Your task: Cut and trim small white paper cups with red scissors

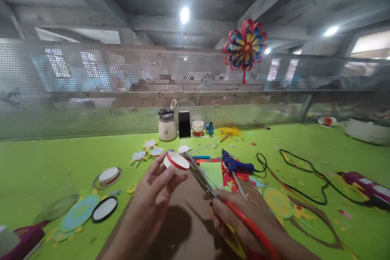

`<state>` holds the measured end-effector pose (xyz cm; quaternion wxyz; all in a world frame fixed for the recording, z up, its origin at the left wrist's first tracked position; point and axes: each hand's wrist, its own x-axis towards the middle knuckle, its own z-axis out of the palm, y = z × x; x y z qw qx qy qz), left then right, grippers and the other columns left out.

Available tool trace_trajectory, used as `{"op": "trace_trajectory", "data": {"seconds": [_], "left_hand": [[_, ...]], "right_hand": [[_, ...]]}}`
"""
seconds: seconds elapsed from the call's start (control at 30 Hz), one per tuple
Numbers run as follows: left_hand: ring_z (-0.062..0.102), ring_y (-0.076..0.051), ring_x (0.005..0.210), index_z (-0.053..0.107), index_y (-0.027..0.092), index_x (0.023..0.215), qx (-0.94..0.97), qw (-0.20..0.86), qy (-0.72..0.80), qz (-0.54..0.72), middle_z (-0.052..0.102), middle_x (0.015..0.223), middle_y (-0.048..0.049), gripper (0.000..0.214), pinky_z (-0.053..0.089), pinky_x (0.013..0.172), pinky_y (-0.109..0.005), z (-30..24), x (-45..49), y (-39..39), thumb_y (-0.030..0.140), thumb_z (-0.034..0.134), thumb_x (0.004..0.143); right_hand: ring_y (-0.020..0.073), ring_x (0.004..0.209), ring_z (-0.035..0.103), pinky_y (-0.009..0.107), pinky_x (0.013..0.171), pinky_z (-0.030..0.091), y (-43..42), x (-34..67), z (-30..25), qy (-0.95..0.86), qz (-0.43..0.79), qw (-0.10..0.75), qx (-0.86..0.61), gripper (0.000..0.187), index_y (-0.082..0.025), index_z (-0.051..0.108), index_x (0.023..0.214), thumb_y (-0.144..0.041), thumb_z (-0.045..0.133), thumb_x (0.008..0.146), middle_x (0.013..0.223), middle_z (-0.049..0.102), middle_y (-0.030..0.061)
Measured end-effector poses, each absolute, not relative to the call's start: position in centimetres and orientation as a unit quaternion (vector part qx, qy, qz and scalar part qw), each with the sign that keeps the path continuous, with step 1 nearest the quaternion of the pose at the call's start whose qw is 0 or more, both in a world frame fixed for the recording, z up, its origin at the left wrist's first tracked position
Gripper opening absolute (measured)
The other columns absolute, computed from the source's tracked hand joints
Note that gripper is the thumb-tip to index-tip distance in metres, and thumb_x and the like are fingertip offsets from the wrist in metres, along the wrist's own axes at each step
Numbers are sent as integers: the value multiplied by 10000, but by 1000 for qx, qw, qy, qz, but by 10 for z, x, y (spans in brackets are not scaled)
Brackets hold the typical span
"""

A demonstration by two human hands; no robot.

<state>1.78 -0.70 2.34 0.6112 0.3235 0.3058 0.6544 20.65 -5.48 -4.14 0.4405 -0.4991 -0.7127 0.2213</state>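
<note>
Between the thumb and fingers of my left hand [154, 191] is a shallow white cup piece [179, 161] with a red band round it, tilted so its pale inside faces me. My right hand [234, 213] is closed on red-handled scissors [199, 176], whose blades point up and left. Their tips are close to the right edge of the cup piece; I cannot tell if they touch it. Under both hands lies a brown board [183, 199]. Past the blades are sheets of green paper [212, 172] and red paper [227, 180].
A blue glue gun [237, 164] with a black cord lies right of the paper. Along the back stand a jug [167, 129], a phone [184, 125] and a tub [198, 127]. Paper flowers [138, 155] and a black-rimmed disc [104, 209] lie left, a purple tool [370, 189] right.
</note>
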Motion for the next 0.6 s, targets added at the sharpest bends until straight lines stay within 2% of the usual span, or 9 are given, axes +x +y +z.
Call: {"op": "trace_trajectory", "data": {"seconds": [0.07, 0.17, 0.23, 0.3, 0.47, 0.6], "left_hand": [[717, -207, 861, 674, 152, 1192, 343, 571, 323, 672, 761, 988, -81, 591, 586, 745, -250, 28, 19, -9, 110, 847, 628], [716, -190, 881, 689, 179, 1176, 352, 537, 345, 685, 756, 1019, -71, 590, 553, 826, -231, 35, 18, -16, 99, 855, 616], [712, -173, 896, 685, 204, 1166, 355, 518, 339, 701, 743, 1068, -51, 578, 543, 854, -222, 37, 16, -19, 87, 849, 624], [709, -165, 893, 693, 198, 1123, 361, 517, 311, 711, 734, 1090, -42, 487, 553, 855, -232, 36, 13, -19, 105, 829, 664], [716, -168, 848, 724, 141, 972, 324, 607, 272, 673, 763, 954, -50, 202, 605, 811, -257, 35, 3, -12, 71, 705, 784], [735, -218, 917, 708, 108, 1009, 262, 646, 273, 663, 774, 892, -96, 226, 621, 813, -272, 38, 1, -11, 24, 611, 824]], "right_hand": [[164, 559, 630, 245, 492, 494, -55, 206, -35, -713, 255, 414, -506, 276, -319, 704, 1070, -495, 545, 929, 639, 682, -12], [193, 694, 677, 270, 589, 531, -50, 200, -31, -698, 328, 375, -515, 310, -255, 703, 1110, -433, 621, 870, 816, 737, 29], [199, 771, 689, 274, 644, 532, -46, 195, -32, -684, 356, 363, -522, 297, -211, 692, 1107, -346, 638, 848, 916, 747, 50], [193, 796, 687, 271, 666, 512, -44, 191, -33, -690, 358, 345, -525, 251, -219, 684, 1078, -257, 607, 842, 924, 748, 33], [226, 830, 680, 286, 640, 446, -51, 179, -35, -749, 197, 263, -575, 219, -231, 653, 998, -211, 549, 807, 952, 727, 49], [265, 845, 671, 326, 656, 439, -52, 168, -44, -763, 108, 195, -607, 194, -209, 636, 968, -247, 515, 821, 969, 710, 93]]}}
